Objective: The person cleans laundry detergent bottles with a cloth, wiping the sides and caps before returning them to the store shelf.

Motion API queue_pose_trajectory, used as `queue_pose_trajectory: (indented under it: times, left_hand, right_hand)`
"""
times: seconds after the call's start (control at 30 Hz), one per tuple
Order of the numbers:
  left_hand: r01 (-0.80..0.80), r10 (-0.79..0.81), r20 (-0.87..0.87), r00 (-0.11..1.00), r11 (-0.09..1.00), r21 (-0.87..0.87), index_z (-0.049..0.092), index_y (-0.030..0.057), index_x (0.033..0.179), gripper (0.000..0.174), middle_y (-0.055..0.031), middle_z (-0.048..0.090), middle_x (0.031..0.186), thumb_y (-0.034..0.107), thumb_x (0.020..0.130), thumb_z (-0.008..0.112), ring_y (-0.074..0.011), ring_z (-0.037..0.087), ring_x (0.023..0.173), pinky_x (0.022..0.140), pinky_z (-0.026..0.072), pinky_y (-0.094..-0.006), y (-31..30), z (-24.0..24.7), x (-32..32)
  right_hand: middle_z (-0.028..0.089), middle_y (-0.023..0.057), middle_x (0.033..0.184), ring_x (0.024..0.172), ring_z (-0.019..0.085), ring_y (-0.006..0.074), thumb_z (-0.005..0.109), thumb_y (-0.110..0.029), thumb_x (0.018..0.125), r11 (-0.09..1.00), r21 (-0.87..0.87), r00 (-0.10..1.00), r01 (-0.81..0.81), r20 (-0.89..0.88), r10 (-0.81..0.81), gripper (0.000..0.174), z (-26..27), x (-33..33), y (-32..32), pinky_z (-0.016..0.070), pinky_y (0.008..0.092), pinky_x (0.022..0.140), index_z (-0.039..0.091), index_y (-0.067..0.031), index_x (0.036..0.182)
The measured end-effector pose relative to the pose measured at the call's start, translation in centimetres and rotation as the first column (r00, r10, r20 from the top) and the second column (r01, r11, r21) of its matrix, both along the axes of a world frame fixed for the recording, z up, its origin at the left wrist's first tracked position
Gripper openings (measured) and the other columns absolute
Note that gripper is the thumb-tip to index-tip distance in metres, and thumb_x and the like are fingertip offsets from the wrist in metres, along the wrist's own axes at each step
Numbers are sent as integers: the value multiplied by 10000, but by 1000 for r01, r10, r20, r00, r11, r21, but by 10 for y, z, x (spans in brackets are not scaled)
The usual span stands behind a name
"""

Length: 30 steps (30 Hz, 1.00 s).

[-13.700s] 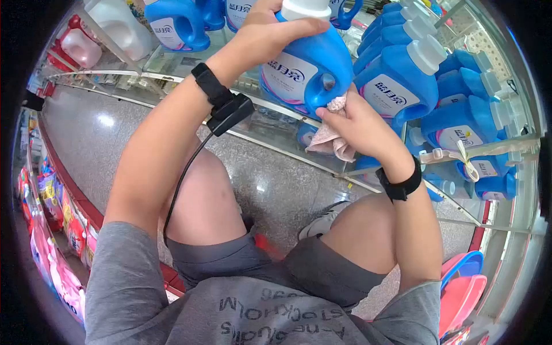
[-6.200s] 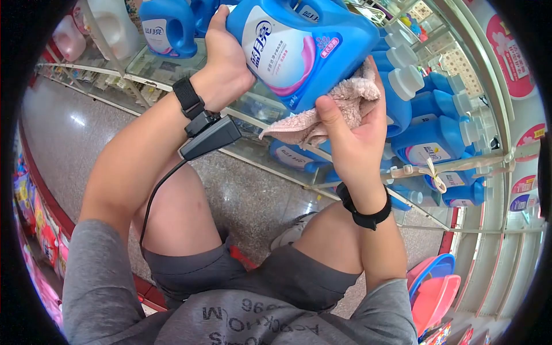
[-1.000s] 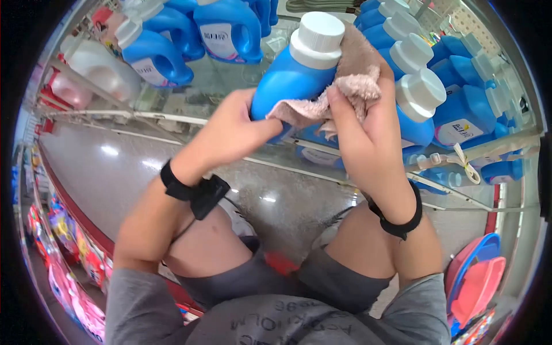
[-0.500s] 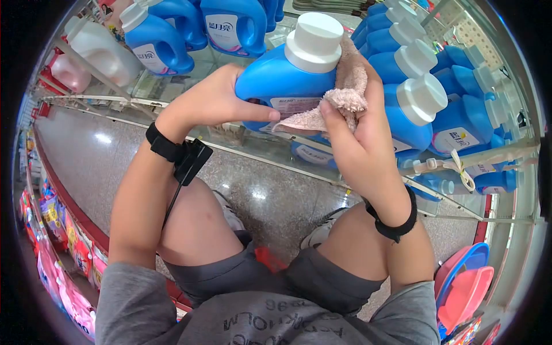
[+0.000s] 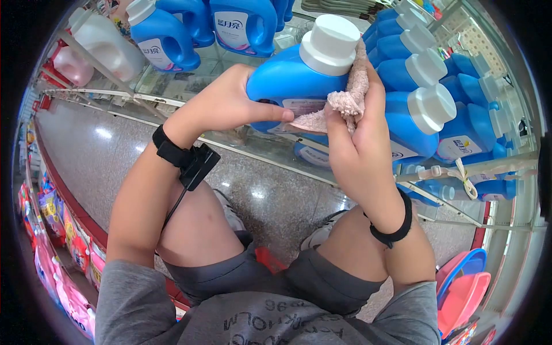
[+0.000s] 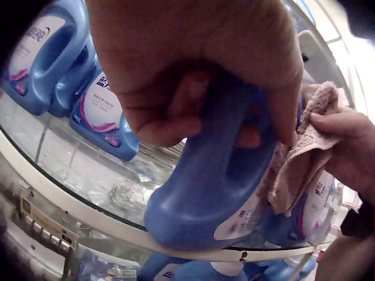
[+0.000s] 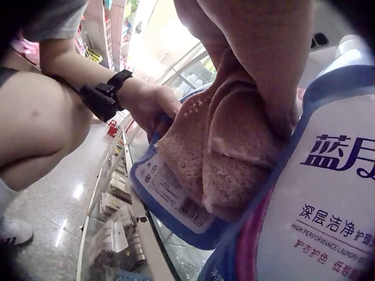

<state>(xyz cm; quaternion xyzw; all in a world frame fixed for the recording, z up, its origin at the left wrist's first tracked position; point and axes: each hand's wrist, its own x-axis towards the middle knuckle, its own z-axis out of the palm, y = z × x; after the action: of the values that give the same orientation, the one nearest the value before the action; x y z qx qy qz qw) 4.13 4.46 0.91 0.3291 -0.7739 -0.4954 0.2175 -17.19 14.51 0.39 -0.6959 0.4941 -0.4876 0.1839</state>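
Note:
A blue laundry detergent bottle (image 5: pixel 276 77) with a white cap (image 5: pixel 329 43) is held slightly tilted over the glass shelf. My left hand (image 5: pixel 227 103) grips it by the handle; in the left wrist view the fingers curl round the handle (image 6: pixel 225 117). A pink terry cloth (image 5: pixel 348 103) is bunched in my right hand (image 5: pixel 362 138), pinched between thumb and fingers. The cloth lies against the bottle's cap side and its back label (image 7: pixel 170 190), as the right wrist view shows. Part of the right fingers is hidden behind the cloth.
Several blue bottles (image 5: pixel 411 115) stand in a row close on the right, and more (image 5: pixel 238 26) at the back left. A white jug (image 5: pixel 106 43) is at the far left. The metal shelf edge (image 5: pixel 276 161) runs below the hands. Plastic basins (image 5: pixel 463 293) stand lower right.
The bottle, earlier tilted with its front label up, now shows its back label, cap up. The left hand has moved to its handle. Over the last half second both hands shift slightly right.

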Motion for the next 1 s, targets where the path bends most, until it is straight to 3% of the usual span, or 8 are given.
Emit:
queue_pose_trajectory:
  times: [0.1, 0.17, 0.37, 0.9, 1.0]
  left_hand:
    - [2, -2, -2, 1000, 1000, -7, 747, 1, 1002, 310, -42, 747, 858, 213, 810, 867, -103, 651, 784, 729, 520, -277, -1, -2, 0]
    - [6, -6, -21, 1000, 1000, -10, 748, 0, 997, 310, -45, 748, 864, 211, 804, 869, -108, 650, 789, 738, 518, -283, -1, -4, 0]
    - [-29, 28, -46, 999, 999, -27, 742, -7, 999, 322, -57, 748, 871, 215, 799, 863, -129, 644, 803, 773, 512, -299, 5, -1, -2]
    - [-111, 109, -32, 994, 993, -49, 760, 15, 930, 265, -32, 699, 721, 233, 810, 851, -100, 621, 670, 651, 498, -285, 12, -8, -8]
    - [-122, 118, -77, 990, 991, -49, 759, 16, 928, 247, -33, 692, 714, 223, 819, 836, -101, 615, 665, 646, 498, -283, 13, -14, -10]
  right_hand:
    - [339, 381, 1538, 1456, 373, 488, 518, 48, 917, 1000, -14, 1000, -11, 8, 11, 713, 0, 2, 1, 324, 453, 1195, 185, 140, 1541]
    - [416, 202, 1510, 1384, 447, 254, 530, -7, 1019, 998, -56, 999, 26, -36, -28, 640, -4, 3, 1, 363, 363, 1146, 225, 52, 1578]
    - [417, 228, 1522, 1384, 465, 278, 532, -14, 1024, 998, -48, 996, 44, -74, -48, 650, -3, 6, 7, 382, 378, 1138, 203, 63, 1580]
    - [399, 298, 1533, 1387, 487, 355, 483, 26, 1003, 998, -50, 979, 37, -200, -47, 704, -2, 14, 16, 405, 396, 1128, 106, 86, 1594]
    - [328, 329, 1583, 1460, 406, 397, 478, 52, 981, 999, -29, 979, 40, -198, -45, 717, -1, 18, 18, 360, 420, 1167, 107, 93, 1592]
